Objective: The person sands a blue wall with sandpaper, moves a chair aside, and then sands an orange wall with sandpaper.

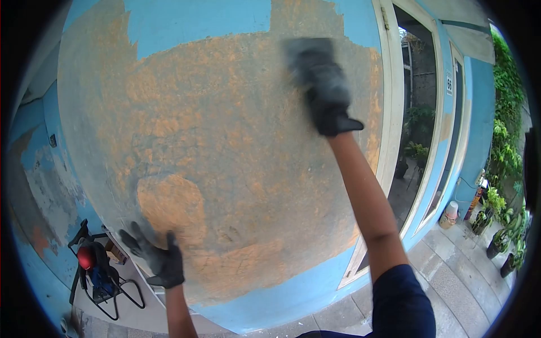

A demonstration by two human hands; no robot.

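Stretched up to the upper right of the wall [242, 129], my right hand [326, 93] wears a black and grey glove and is smeared by motion. Under its fingers is a flat grey sheet [307, 46] with straight edges, like sandpaper, pressed to the wall; blur hides its detail. The wall is blue paint around a large patch of bare grey and orange-brown plaster. Low on the left, my gloved left hand [158, 258] has its fingers spread, by the wall's left edge below a smooth orange patch [171, 204]. It holds nothing.
A white-framed glass door [420, 118] stands right of the wall. Potted plants [496, 234] and a stack of cups or tubs [449, 214] sit on the paved floor [451, 281]. At lower left is a black-framed chair or stroller [107, 281] with a red round thing [86, 257] on it.
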